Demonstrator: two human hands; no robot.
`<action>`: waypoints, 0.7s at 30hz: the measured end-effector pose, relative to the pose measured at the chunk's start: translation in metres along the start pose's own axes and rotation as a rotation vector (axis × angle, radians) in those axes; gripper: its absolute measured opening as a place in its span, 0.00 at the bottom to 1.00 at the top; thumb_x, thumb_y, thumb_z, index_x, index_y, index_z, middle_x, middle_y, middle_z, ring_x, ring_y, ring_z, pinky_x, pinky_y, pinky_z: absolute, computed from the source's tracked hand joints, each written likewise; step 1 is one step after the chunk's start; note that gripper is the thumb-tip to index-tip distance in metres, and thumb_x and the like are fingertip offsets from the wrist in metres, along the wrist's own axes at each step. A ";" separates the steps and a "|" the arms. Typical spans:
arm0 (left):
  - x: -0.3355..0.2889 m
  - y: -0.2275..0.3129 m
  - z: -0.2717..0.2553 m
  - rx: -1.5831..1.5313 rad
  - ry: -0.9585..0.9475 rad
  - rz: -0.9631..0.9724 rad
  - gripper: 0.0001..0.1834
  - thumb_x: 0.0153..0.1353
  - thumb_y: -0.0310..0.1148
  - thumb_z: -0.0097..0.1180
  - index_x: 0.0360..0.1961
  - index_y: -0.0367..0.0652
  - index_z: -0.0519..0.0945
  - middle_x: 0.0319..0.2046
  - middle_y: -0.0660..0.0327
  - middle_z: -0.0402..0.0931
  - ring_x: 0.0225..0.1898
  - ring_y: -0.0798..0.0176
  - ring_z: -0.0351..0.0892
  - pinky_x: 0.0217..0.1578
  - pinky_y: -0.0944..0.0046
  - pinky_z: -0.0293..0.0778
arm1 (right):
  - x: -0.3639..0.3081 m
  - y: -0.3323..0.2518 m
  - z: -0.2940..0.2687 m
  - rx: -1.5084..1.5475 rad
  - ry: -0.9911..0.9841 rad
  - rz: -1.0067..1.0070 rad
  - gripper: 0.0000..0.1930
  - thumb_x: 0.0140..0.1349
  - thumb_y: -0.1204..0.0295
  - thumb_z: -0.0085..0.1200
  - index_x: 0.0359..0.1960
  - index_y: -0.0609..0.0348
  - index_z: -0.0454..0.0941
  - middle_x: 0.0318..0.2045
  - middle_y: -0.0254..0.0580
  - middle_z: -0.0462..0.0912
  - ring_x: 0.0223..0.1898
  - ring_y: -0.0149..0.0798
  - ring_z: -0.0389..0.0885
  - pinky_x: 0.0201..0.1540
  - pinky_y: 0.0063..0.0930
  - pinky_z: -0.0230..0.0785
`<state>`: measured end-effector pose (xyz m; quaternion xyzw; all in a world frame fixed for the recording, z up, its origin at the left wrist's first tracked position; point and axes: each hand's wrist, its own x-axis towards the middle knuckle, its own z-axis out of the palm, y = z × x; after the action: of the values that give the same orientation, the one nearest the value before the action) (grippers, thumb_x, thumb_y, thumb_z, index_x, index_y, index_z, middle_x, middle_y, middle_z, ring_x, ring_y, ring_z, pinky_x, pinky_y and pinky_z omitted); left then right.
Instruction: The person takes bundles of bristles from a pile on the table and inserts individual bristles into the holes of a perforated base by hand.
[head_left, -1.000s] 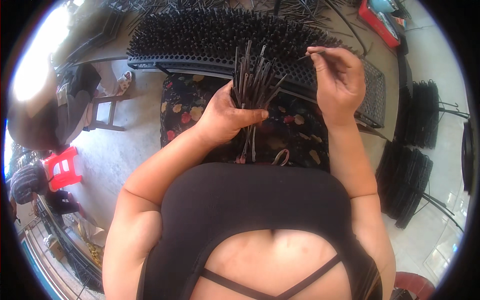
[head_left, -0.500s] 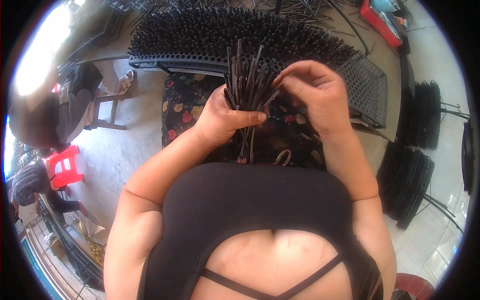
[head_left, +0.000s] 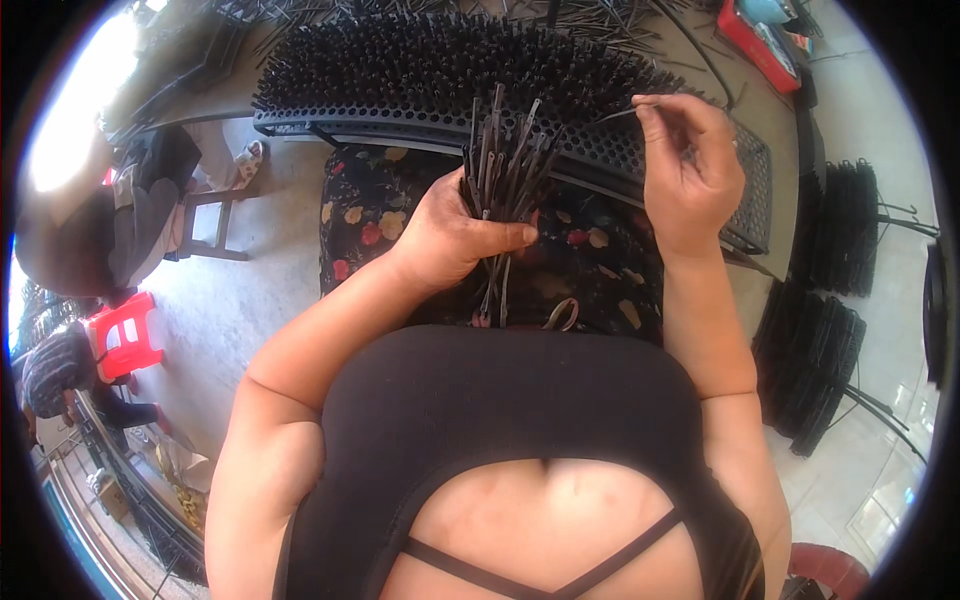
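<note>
My left hand [head_left: 446, 236] is closed round a bundle of thin dark metal strips [head_left: 508, 170], its thumb lying across them. The strips fan out above the fist, and their lower ends show beneath it, over the dark flowered cloth on my lap. Up and to the right, my right hand [head_left: 697, 178] pinches one thin dark strip [head_left: 617, 116] between thumb and fingertips. That strip points left, over the front edge of a black perforated rack [head_left: 385, 128]. A dense mass of upright dark pieces [head_left: 450, 65] stands in the rack.
Loose strips [head_left: 640, 18] lie on the table behind the rack. A red tray [head_left: 757, 45] sits at the far right. Bundles of black rods [head_left: 810, 370] stand on the right. Leftward are a red plastic stool [head_left: 127, 335], a grey stool [head_left: 213, 222] and another person [head_left: 95, 225].
My right hand has moved up and right, away from the bundle, with a single strip now showing in its pinch. My left hand has stayed nearly in place, holding the bundle.
</note>
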<state>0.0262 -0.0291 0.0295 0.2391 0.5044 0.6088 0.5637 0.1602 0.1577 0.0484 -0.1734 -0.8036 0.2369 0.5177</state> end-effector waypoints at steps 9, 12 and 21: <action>-0.001 0.000 -0.004 0.000 -0.013 0.004 0.15 0.49 0.21 0.66 0.39 0.37 0.77 0.31 0.62 0.79 0.30 0.68 0.79 0.34 0.66 0.77 | 0.017 -0.008 0.002 -0.372 -0.116 -0.344 0.11 0.43 0.80 0.67 0.31 0.55 0.83 0.29 0.34 0.83 0.34 0.42 0.78 0.40 0.33 0.70; 0.000 0.000 -0.005 0.004 -0.016 0.006 0.15 0.48 0.21 0.66 0.38 0.37 0.77 0.30 0.61 0.79 0.29 0.68 0.78 0.34 0.66 0.77 | 0.015 -0.011 0.000 -0.306 -0.129 -0.341 0.10 0.43 0.79 0.67 0.30 0.55 0.83 0.29 0.34 0.84 0.34 0.43 0.79 0.42 0.35 0.70; -0.001 -0.001 -0.004 -0.043 -0.040 0.007 0.15 0.48 0.22 0.67 0.38 0.37 0.78 0.28 0.61 0.79 0.28 0.67 0.79 0.33 0.66 0.76 | -0.002 -0.047 0.002 0.573 -0.356 0.554 0.16 0.56 0.83 0.62 0.46 0.59 0.80 0.36 0.36 0.85 0.38 0.25 0.81 0.41 0.17 0.74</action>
<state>0.0236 -0.0316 0.0280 0.2410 0.4790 0.6166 0.5764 0.1571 0.1174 0.0725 -0.1880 -0.7052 0.6066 0.3152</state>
